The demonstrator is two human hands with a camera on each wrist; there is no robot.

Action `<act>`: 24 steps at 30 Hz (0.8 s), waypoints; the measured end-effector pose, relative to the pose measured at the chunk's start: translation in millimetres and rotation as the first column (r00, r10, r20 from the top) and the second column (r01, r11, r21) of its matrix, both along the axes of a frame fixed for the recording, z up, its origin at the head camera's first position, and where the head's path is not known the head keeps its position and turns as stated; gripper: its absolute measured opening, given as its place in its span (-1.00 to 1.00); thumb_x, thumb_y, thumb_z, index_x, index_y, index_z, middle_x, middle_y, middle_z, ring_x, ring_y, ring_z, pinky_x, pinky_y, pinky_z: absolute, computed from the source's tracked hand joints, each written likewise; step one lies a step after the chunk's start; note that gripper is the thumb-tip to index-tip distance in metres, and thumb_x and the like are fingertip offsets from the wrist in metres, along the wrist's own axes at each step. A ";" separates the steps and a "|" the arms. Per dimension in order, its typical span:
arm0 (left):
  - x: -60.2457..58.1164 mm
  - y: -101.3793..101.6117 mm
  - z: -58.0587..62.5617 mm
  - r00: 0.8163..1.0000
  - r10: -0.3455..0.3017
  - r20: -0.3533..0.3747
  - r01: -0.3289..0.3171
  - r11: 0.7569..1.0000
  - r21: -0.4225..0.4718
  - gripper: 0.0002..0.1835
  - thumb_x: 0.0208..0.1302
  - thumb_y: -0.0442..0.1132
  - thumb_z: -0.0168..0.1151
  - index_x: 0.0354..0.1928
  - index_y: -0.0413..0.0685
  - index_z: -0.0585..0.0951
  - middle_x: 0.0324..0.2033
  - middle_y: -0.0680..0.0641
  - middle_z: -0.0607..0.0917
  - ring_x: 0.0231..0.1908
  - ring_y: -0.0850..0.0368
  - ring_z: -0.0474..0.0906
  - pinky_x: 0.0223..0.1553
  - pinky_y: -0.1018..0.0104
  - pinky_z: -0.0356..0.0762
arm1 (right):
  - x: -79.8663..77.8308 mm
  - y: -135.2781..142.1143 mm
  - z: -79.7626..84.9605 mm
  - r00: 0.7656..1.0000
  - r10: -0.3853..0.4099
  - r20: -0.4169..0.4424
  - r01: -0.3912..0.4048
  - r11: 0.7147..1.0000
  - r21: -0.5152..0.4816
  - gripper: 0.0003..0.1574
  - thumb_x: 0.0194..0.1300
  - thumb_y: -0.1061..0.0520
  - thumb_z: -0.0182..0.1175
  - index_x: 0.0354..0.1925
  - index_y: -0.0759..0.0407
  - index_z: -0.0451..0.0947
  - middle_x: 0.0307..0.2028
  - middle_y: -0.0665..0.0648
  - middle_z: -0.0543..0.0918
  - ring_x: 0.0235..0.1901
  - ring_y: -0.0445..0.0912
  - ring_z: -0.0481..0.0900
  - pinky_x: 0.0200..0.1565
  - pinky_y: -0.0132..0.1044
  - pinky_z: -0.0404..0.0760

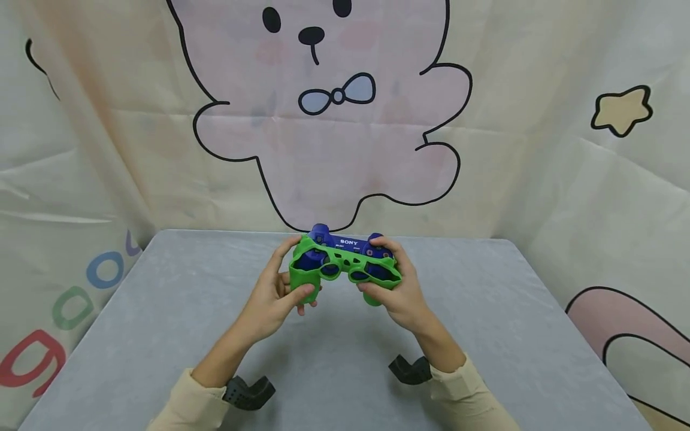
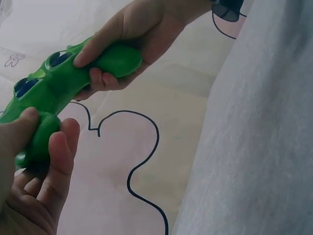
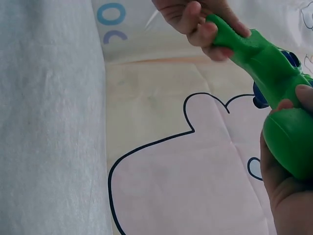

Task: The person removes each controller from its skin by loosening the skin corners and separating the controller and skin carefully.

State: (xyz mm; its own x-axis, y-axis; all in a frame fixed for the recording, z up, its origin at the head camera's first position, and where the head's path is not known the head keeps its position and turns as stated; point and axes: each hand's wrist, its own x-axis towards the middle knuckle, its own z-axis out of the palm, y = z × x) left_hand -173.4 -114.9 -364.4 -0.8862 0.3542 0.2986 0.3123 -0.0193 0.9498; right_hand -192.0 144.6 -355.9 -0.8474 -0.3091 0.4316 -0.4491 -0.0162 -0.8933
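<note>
A blue game controller [image 1: 345,242] marked SONY is partly inside a green rubbery sleeve [image 1: 347,260]. Its blue back edge stands out of the sleeve, and blue shows through the holes. My left hand [image 1: 274,302] grips the left handle of the sleeve, thumb [image 2: 22,125] on the front and fingers curled behind. On the other side, my right hand [image 1: 403,294] holds the right handle, with its index finger on the blue top edge and its thumb [image 2: 93,51] on the green face. Both hands keep it raised over the far part of the table.
A grey cloth covers the table [image 1: 345,371]. Behind it hangs a curtain [image 1: 517,155] with a cartoon bear print, and more printed cloth stands at both sides. Dark wrist bands [image 1: 249,393] sit at the cuffs of the cream sleeves.
</note>
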 end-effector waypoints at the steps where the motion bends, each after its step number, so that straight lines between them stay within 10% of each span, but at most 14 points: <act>1: -0.3 -0.6 0.2 1.000 0.006 0.005 -0.006 1.000 -0.011 -0.12 0.43 -0.40 0.20 0.60 0.23 -0.04 -0.34 -0.36 0.74 -0.51 0.13 0.71 -0.51 0.16 0.67 | -0.3 -0.5 0.2 1.000 -0.010 -0.005 0.010 1.000 0.002 -0.10 0.17 0.52 0.32 0.37 0.20 0.20 0.21 0.09 0.39 0.05 -0.06 0.56 -0.06 -0.31 0.72; 16: 6.2 -5.1 9.6 0.999 0.031 -0.028 -0.037 0.971 -0.238 0.01 0.35 -0.40 0.29 0.59 0.53 -0.04 -0.37 -0.11 0.76 -0.50 0.16 0.69 -0.37 0.22 0.72 | -0.6 10.0 -0.1 0.998 -0.043 -0.054 0.044 0.999 0.007 -0.11 0.20 0.56 0.26 0.40 0.26 0.16 0.25 0.05 0.38 0.04 -0.11 0.55 -0.06 -0.38 0.69; 20: 7.3 -5.9 11.4 0.994 0.075 -0.080 -0.097 0.945 -0.314 0.00 0.37 -0.25 0.33 0.59 0.55 -0.07 0.10 -0.13 0.71 -0.05 0.03 0.74 -0.13 0.18 0.72 | -0.5 12.6 1.2 0.999 -0.022 -0.040 0.024 0.998 0.064 -0.12 0.21 0.53 0.28 0.40 0.21 0.18 0.27 0.08 0.35 0.07 -0.08 0.54 -0.07 -0.35 0.70; 24: 8.1 -7.9 13.7 0.979 0.125 -0.163 -0.171 0.935 -0.312 -0.26 0.45 -0.15 0.24 0.54 0.46 0.17 0.52 -0.07 0.24 0.35 -0.18 0.43 0.09 -0.01 0.61 | 1.3 4.8 1.8 0.999 0.017 -0.051 -0.011 0.992 0.127 -0.15 0.25 0.47 0.30 0.40 0.16 0.21 0.32 0.15 0.34 0.10 -0.06 0.55 -0.07 -0.30 0.73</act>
State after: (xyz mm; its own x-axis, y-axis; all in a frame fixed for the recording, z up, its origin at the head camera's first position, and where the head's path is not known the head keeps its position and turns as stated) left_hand -165.3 -122.7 -350.7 -0.8942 0.3196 0.3134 0.4165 0.3374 0.8442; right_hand -190.8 149.4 -354.1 -0.8203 -0.3756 0.4312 -0.4951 0.0892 -0.8642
